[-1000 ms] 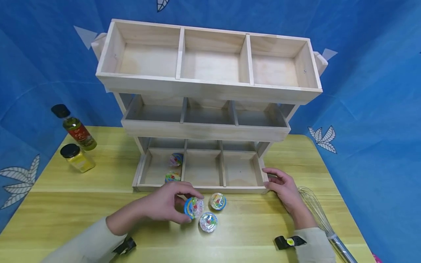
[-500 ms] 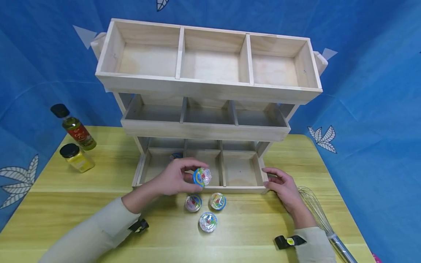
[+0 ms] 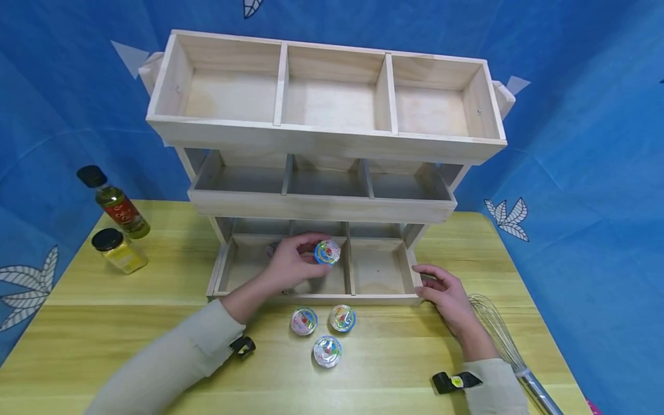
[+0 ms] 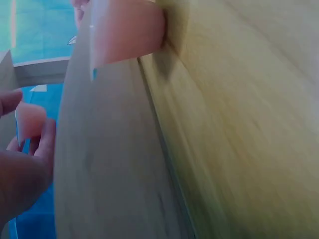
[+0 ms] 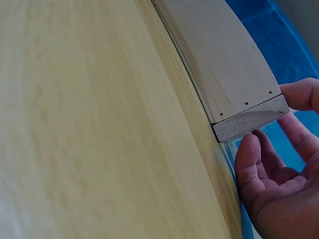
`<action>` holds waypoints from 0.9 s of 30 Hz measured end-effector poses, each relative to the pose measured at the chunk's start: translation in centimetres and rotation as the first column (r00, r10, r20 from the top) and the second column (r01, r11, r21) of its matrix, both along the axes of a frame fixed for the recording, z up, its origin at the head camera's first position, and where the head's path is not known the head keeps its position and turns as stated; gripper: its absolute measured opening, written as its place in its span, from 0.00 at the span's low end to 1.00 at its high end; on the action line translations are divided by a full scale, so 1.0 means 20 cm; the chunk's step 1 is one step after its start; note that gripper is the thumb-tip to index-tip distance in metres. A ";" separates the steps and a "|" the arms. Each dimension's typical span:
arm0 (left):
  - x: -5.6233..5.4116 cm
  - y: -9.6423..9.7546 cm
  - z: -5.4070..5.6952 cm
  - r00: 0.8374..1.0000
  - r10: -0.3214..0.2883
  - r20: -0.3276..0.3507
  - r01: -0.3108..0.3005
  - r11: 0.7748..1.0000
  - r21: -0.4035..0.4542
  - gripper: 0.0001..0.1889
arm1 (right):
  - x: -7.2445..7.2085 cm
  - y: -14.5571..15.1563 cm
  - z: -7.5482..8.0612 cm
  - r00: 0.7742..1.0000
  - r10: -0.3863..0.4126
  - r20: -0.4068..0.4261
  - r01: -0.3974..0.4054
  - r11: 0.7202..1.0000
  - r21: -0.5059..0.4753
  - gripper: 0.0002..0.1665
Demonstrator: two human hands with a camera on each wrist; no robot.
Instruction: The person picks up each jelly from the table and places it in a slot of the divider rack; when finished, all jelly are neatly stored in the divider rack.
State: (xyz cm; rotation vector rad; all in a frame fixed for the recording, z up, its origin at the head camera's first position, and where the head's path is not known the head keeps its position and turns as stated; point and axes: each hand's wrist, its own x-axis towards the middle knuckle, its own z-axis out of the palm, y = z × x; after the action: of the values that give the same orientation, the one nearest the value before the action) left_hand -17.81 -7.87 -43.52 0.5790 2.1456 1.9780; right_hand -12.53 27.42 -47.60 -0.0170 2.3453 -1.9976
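My left hand [image 3: 293,262] pinches a small jelly cup [image 3: 327,252] with a printed lid above the bottom tier's middle compartment. In the left wrist view this jelly cup [image 4: 31,120] shows pink sides between thumb and fingers. My right hand [image 3: 445,297] grips the front right corner of the wooden rack [image 3: 363,300], fingers bent round it, as the right wrist view also shows. On the table before the rack stand three more jelly cups: one on the left [image 3: 304,321], one on the right [image 3: 342,318], one nearer [image 3: 327,351]. My left hand mostly hides the left compartment's cups.
The rack's upper tray [image 3: 327,134] and middle tray [image 3: 321,204] overhang the bottom tier, each split into three compartments. An oil bottle [image 3: 122,208] and a yellow jar with a black lid [image 3: 120,251] stand at left. A whisk [image 3: 510,346] lies beside my right forearm.
My left hand has lifted a jelly cup from the table and carried it up and away over the bottom tier, to the middle compartment. My right hand stays at the corner.
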 end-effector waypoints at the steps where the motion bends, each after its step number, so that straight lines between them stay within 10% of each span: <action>1: -0.01 0.02 -0.01 1.000 0.018 0.002 -0.018 1.000 -0.005 0.30 | 0.00 0.00 0.00 1.000 -0.001 0.000 0.001 1.000 0.002 0.27; 13: -0.10 0.15 -0.11 0.982 0.182 -0.056 -0.189 0.972 -0.137 0.30 | 0.00 0.01 -0.01 1.000 -0.002 0.002 0.002 1.000 0.011 0.27; 27: -0.11 0.17 -0.16 0.969 0.201 -0.147 -0.241 0.902 -0.358 0.28 | 0.00 0.00 -0.01 1.000 -0.006 -0.006 0.006 1.000 0.020 0.26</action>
State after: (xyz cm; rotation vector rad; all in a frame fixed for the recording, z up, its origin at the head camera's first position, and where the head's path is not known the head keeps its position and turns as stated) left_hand -20.07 -4.54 -46.63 0.3965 2.6694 1.5912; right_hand -12.55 27.45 -47.88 -0.0145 2.3717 -1.9793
